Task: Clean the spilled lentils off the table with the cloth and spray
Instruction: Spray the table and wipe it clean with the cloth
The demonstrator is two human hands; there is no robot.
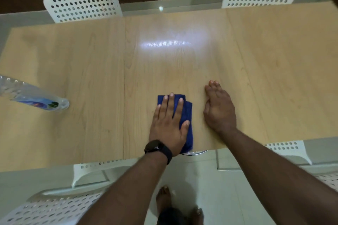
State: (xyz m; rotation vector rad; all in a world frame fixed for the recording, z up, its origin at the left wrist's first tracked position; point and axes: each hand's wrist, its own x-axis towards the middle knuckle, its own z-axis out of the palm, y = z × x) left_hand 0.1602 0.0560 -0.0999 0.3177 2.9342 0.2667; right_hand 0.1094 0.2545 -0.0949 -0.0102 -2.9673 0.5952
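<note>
- You look to be in the wiping step: your left hand [169,124] lies flat on the blue cloth [184,115], fingers straight and spread a bit, pressing it down on the table [91,60].
- The cloth is folded and sits near the table's near edge, abt the middle; its lower end reaches that edge.
- Your right hand [218,107] rests flat on the bare wood just beside the cloth, not touching it, fingers straight and close together. It holds nothing.
- The spray [36,97] is at the far left, well apart from both hands. Nobody holds it.
- I see no lentils on the wood. Prob they're already wiped off, or under the cloth, or too small to see. Can't tell which.
- Next move, I think: pull the cloth to the edge w/ steady push so nothing slips out the sides. The right hand could cup at the edge to catch bits.
- Something shiny & round [193,152] peeks out under the edge below the cloth. Can't tell what it is.
- The spray's top is cut off by the pic's left side, so the nozzle doesn't show.
- A bright light glare [166,43] hides some of the far wood.
- The cloth edge looks blurry.
</note>
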